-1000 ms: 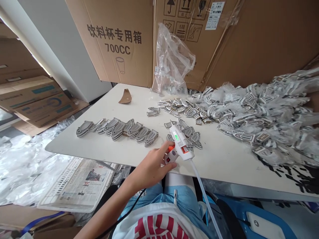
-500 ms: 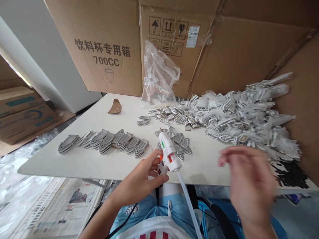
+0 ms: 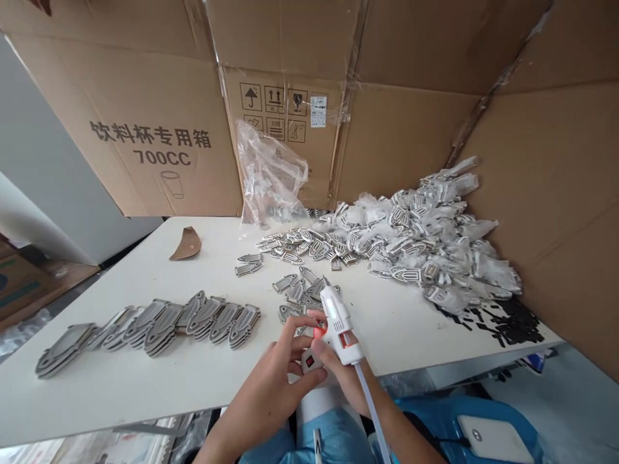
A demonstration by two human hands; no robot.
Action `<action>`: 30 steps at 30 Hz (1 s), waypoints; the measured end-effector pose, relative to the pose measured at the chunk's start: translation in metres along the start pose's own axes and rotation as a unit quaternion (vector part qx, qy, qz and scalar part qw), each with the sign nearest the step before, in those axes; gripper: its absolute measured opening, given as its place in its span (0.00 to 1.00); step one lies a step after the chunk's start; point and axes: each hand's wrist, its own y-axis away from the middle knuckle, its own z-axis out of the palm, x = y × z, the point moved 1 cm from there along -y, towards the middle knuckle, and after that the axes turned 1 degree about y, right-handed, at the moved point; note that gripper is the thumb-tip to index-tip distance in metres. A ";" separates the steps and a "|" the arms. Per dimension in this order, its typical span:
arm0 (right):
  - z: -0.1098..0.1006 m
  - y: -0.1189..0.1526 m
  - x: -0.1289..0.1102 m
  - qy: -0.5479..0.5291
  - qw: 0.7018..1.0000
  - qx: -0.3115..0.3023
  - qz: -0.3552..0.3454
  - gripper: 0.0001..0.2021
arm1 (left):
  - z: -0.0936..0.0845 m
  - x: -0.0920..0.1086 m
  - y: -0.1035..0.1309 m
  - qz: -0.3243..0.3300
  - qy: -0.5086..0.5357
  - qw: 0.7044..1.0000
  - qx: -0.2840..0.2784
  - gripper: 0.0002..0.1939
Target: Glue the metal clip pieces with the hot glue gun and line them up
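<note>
A white glue gun (image 3: 338, 322) with a red trigger and a long glue stick out of its back points away from me, above the table's front edge. My left hand (image 3: 278, 374) holds its handle from the left, fingers curled round it. My right hand (image 3: 345, 370) is at the gun too, behind and under its body, with thumb and fingers near the trigger; part of it is hidden by the gun. Just beyond the nozzle lies a small group of grey metal pieces (image 3: 296, 291).
Overlapping stacks of grey pieces (image 3: 162, 325) line the left. A heap of plastic-wrapped pieces (image 3: 411, 238) fills the back right, beside black strips (image 3: 515, 322). A clear bag (image 3: 268, 171) and a cardboard scrap (image 3: 186, 243) are at the back, before cardboard walls (image 3: 401, 142).
My right hand has come in from the right and now touches the glue gun. The view has turned to the right and up, showing more of the black strips and a white device on blue.
</note>
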 end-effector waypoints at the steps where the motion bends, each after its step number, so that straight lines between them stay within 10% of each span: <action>1: 0.002 -0.001 0.003 -0.018 1.000 0.017 -0.006 0.31 | -0.005 0.001 -0.002 0.007 -0.019 1.000 -0.011 0.26; 4: 0.004 -0.002 0.009 -0.051 0.998 0.030 -0.019 0.28 | -0.020 0.002 -0.014 0.024 -0.088 0.996 0.004 0.17; 8: 0.001 -0.003 0.011 -0.072 0.996 0.023 -0.040 0.23 | -0.026 -0.006 -0.042 0.055 -0.275 0.946 0.166 0.11; 15: 0.008 -0.007 0.005 -0.138 0.989 -0.009 -0.047 0.22 | -0.013 -0.013 -0.076 0.132 -0.478 0.861 0.110 0.24; 25: 0.003 -0.015 -0.014 -0.106 0.993 0.000 -0.047 0.23 | -0.020 -0.012 -0.085 0.121 -0.368 0.917 0.092 0.25; 30: 0.004 -0.015 -0.008 -0.081 0.996 0.002 -0.039 0.22 | -0.025 -0.014 -0.062 0.058 -0.238 0.940 0.238 0.15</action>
